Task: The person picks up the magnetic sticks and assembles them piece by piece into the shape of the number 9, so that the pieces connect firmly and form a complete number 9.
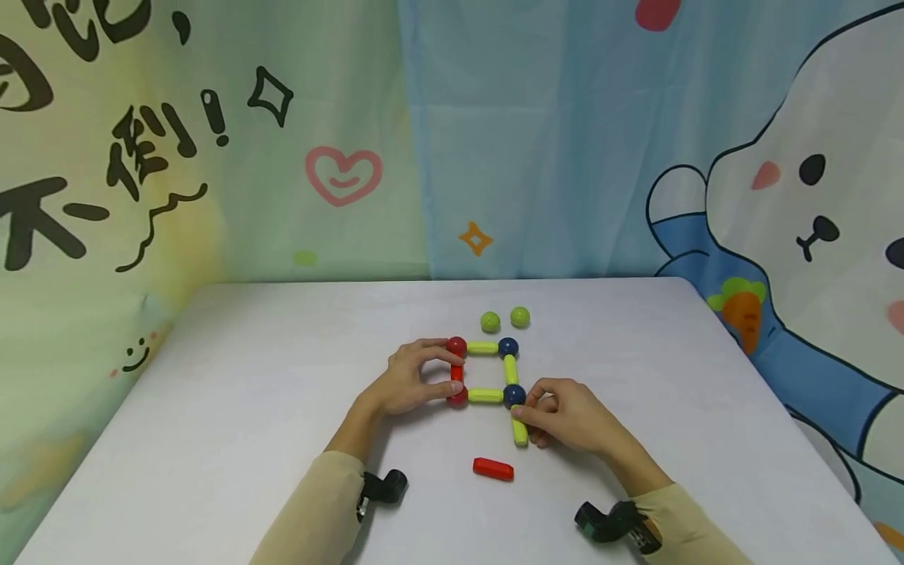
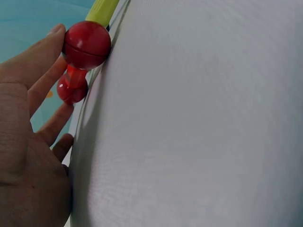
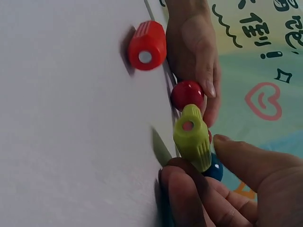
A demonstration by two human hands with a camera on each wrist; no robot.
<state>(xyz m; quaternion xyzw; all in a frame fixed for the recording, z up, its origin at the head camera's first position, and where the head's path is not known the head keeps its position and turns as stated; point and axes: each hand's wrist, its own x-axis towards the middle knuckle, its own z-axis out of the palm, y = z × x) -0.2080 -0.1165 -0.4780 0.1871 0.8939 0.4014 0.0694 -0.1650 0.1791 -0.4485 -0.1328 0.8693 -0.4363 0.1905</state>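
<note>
A square of magnetic rods and balls lies on the table, with a red rod point(image 1: 457, 372) on its left side between a far red ball point(image 1: 456, 346) and a near red ball point(image 1: 457, 395). My left hand point(image 1: 408, 378) holds that side, thumb at the near ball and fingers by the far one. Yellow-green rods form the other sides, meeting at a far blue ball point(image 1: 508, 347) and a near blue ball point(image 1: 514, 395). Another yellow-green rod point(image 3: 193, 142) extends toward me from the near blue ball; my right hand point(image 1: 574, 414) pinches it between thumb and fingers.
A loose red rod point(image 1: 493, 469) lies on the white table point(image 1: 282, 353) nearer to me. Two green balls, one left point(image 1: 490, 322) and one right point(image 1: 519, 317), sit beyond the square. A printed curtain point(image 1: 551, 157) hangs behind the table.
</note>
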